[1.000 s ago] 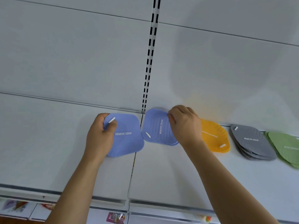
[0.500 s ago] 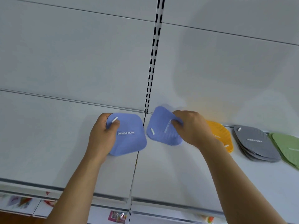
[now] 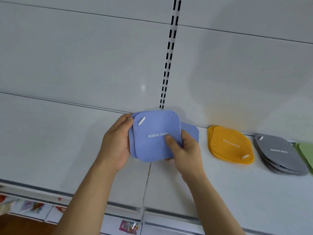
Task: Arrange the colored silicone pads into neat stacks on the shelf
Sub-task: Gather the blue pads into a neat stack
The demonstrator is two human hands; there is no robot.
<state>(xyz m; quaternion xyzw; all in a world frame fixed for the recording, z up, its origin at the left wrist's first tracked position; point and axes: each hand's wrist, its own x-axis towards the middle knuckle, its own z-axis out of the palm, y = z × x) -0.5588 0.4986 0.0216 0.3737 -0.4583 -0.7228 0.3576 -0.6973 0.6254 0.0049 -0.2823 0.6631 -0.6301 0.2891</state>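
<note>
**Both hands hold the blue pads above the shelf**

The left hand [image 3: 116, 143] and the right hand [image 3: 183, 150] together grip a small bunch of blue pads [image 3: 154, 134], held over the seam where two white shelf [image 3: 237, 192] boards meet. The left hand's fingers curl round the bunch's left edge, thumb on top near a white tab at the upper left corner. The right hand pinches the right side, its thumb pressed on the top pad just beside the printed words "REMOVE ODOR", its fingers underneath. The pads are not squared up: one edge peeks out on the left behind the top pad, and another corner sticks out to the right, past the right hand. Whether the bunch touches the shelf cannot be told.

To the right, well apart from the hands, an orange stack [image 3: 231, 145] lies flat on the shelf near the back wall, its pads slightly offset, a white tab at the near right corner. Just beside it lies a grey stack [image 3: 279, 154], fanned out so several edges show along its near side, also printed with "REMOVE ODOR". A green stack [image 3: 306, 153] touches or nearly touches the grey one and is cut off by the picture's right edge.

A slotted upright [image 3: 170, 53] runs up the white back panel, behind the blue pads. Below the shelf's front edge, colourful packets [image 3: 128, 226] show on a lower level, blurred.
</note>
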